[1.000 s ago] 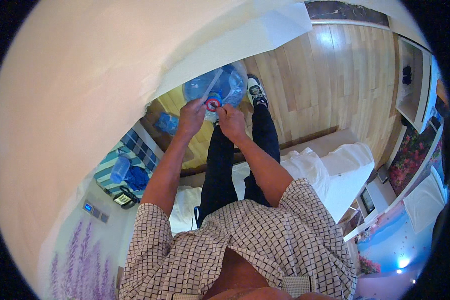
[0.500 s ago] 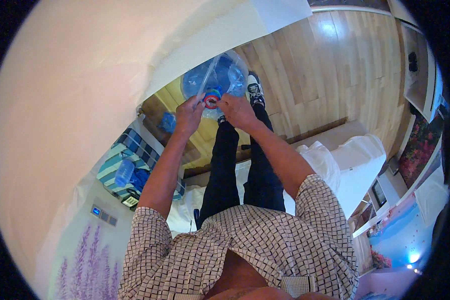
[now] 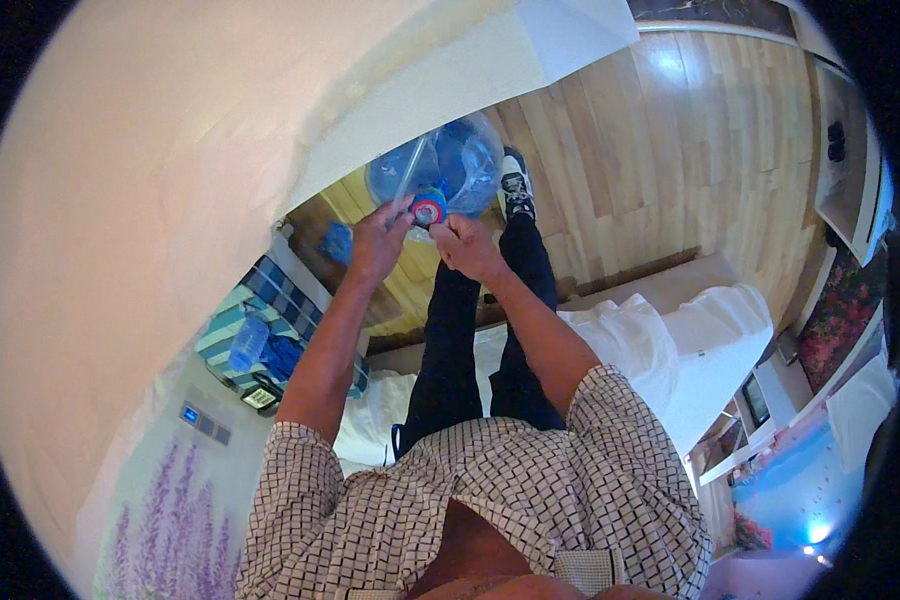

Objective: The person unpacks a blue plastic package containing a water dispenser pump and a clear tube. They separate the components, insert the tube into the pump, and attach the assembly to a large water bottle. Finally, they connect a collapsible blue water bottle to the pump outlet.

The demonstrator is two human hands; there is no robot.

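A large blue water jug (image 3: 462, 150) stands on the floor ahead of me, with clear plastic wrap about it. Its cap (image 3: 429, 212), round with a red ring and a pale centre, faces up between my hands. On the left of the cap, my left hand (image 3: 378, 245) is closed with its fingertips on a pale, see-through plastic strip (image 3: 410, 170) that runs up across the jug. My right hand (image 3: 467, 247) is closed at the cap's lower right edge, thumb and finger pinched together. Whatever lies between those right fingertips is too small to make out.
Crumpled blue plastic (image 3: 337, 243) lies on the wooden floor (image 3: 610, 150) to the left. A checked cloth-covered surface (image 3: 270, 290) holds a clear blue bottle (image 3: 249, 343). White-covered bedding (image 3: 710, 330) is at the right. A pale wall edge (image 3: 370, 140) cuts across the jug's far side.
My right hand has drawn slightly down off the cap, so more of the cap's top shows. The left hand has stayed beside it at the plastic strip. My view has shifted slightly.
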